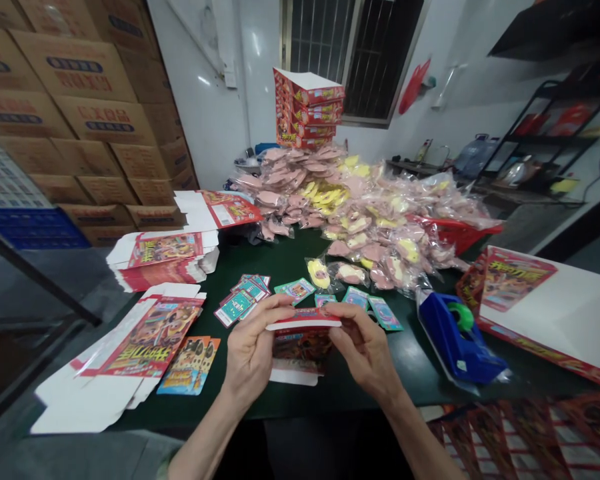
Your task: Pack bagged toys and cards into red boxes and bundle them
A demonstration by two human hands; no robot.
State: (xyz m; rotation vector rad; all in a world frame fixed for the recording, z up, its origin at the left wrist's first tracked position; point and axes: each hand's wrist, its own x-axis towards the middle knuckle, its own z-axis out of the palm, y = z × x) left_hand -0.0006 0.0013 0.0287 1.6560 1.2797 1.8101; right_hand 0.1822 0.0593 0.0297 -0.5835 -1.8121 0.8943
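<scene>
Our dark green table [280,257] lay heaped with pink plastic packets [360,227]. Above it, the narrowly closed fingers [280,308] of our left hand [250,353] and right hand [365,350] pinched a small printed carton [303,350] at its red top edge, its long axis running sideways.

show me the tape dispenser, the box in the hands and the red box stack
blue tape dispenser [457,348], head view, its blue body
red printed box [303,350], head view, its printed panel
stack of red boxes [307,113], head view, its front sides
</scene>
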